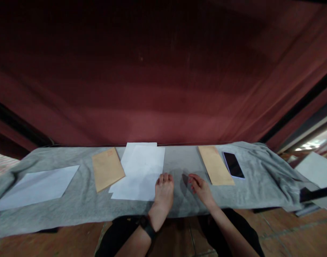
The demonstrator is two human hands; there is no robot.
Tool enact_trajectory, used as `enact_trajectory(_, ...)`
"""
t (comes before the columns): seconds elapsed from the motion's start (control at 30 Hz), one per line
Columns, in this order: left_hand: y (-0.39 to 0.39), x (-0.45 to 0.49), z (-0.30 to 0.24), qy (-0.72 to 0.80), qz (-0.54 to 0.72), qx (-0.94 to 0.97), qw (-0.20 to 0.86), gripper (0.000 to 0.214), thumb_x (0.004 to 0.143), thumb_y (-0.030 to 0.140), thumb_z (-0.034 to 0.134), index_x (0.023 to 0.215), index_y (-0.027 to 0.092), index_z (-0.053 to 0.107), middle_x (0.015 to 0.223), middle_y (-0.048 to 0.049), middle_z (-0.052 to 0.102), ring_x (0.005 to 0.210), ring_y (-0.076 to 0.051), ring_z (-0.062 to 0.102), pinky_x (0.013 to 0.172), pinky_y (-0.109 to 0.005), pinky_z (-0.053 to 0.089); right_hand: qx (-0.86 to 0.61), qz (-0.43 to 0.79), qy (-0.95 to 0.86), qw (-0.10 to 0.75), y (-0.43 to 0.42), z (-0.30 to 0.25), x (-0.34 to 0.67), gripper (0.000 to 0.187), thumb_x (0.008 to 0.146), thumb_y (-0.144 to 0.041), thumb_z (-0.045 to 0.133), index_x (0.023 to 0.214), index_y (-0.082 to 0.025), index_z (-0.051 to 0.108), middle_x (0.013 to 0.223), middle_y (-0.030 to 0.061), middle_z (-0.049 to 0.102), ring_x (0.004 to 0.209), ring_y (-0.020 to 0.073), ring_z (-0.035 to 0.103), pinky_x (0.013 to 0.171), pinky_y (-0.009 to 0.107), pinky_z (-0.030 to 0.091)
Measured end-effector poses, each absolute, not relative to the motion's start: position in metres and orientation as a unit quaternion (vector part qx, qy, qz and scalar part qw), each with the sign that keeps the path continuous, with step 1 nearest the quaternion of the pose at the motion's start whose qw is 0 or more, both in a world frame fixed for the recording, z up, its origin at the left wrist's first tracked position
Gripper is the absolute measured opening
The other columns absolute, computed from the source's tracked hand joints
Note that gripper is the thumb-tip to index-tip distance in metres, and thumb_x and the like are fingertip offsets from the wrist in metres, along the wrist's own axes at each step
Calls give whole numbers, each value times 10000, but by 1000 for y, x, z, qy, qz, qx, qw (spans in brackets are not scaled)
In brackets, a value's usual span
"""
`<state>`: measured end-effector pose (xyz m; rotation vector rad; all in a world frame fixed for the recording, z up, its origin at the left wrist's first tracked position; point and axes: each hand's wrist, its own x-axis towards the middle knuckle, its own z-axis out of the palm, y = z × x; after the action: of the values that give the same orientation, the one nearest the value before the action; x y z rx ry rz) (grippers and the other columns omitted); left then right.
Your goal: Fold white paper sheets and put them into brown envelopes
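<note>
My left hand [164, 191] rests back up at the lower right edge of the overlapping white sheets of paper [142, 167]. Its fingers point away from me, slightly bent, with no object visible in them. To its right, my right hand [203, 191] is over the grey cloth [179, 160], fingers loosely curved and a little apart, with nothing seen between them. Nearest to that hand lies a long tan paper envelope [215, 166], possibly a stack. Left of the white sheets lies another tan envelope [107, 169] with a faint reddish mark near its top.
A phone [233, 165] with a dark screen lies right of the long envelope. Another white sheet [40, 185] is at the far left of the cloth. A dark red curtain [163, 89] hangs behind the table, and a white panel-like object [317, 169] is at far right.
</note>
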<state>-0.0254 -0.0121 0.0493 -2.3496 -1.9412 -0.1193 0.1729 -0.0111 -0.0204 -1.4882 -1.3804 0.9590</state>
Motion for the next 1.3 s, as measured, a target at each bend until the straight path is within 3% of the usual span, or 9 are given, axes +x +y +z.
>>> enact_trajectory(0.13,-8,-41,44,-701,-27,-711,46,332,908,217,616,1211,82,631,1113,-179,645,1066,-307,636,775,-373,581,-598,346,-590,418,-9,-23,164,420,926,-496,466,1128,-216,706,860,64,743,643,194,668,562,297,542)
enact_trajectory(0.33,-9,-53,41,-692,19,-720,47,302,913,26,465,1130,80,668,1020,-156,667,959,-247,684,732,-306,581,-590,281,-629,422,-8,-21,160,306,893,-319,495,1062,-224,730,1003,81,770,913,233,720,863,369,559)
enact_trajectory(0.57,-9,-32,59,-658,-6,-753,18,265,931,46,468,1087,98,676,980,-144,684,935,-250,693,743,-330,583,-571,420,-555,435,-9,-14,153,403,914,-474,490,1120,-196,698,849,64,745,621,197,665,557,319,556)
enact_trajectory(0.73,-24,16,55,-596,-54,-800,-43,285,944,130,536,1212,150,632,1060,-128,687,994,-239,679,766,-312,567,-541,538,-469,445,-3,-7,150,499,902,-620,493,1059,-192,696,916,85,752,785,227,717,646,327,593)
enact_trajectory(0.87,-30,35,51,-569,-102,-809,-103,251,985,209,505,1191,184,647,1084,-97,704,982,-218,688,791,-307,566,-559,435,-546,447,8,-14,160,370,870,-500,515,920,-187,708,830,59,748,786,217,701,708,318,577)
enact_trajectory(0.97,-20,21,50,-564,-144,-808,-97,215,999,262,499,1105,196,675,1143,-85,706,1078,-219,666,938,-340,540,-589,354,-580,437,20,-22,174,303,836,-408,502,885,-188,705,780,43,736,729,208,678,680,313,554)
enact_trajectory(1.07,-2,-7,44,-609,-161,-776,-34,355,976,262,534,1302,139,603,1434,-158,568,1326,-279,536,1093,-411,452,-624,305,-571,438,29,-28,188,297,820,-347,494,966,-197,705,812,44,742,747,216,681,699,321,544)
enact_trajectory(1.17,12,-28,30,-652,-132,-746,-13,482,984,328,532,1406,96,531,1515,-217,480,1402,-324,468,1111,-452,433,-661,250,-562,430,30,-31,191,329,831,-306,488,1073,-207,690,816,54,745,750,234,694,705,332,544)
enact_trajectory(1.3,10,-26,12,-638,-92,-765,-16,553,985,392,527,1465,121,492,1582,-195,402,1461,-336,392,1162,-508,366,-684,195,-565,418,21,-28,186,380,878,-254,463,1205,-192,647,992,123,752,887,269,712,807,367,545)
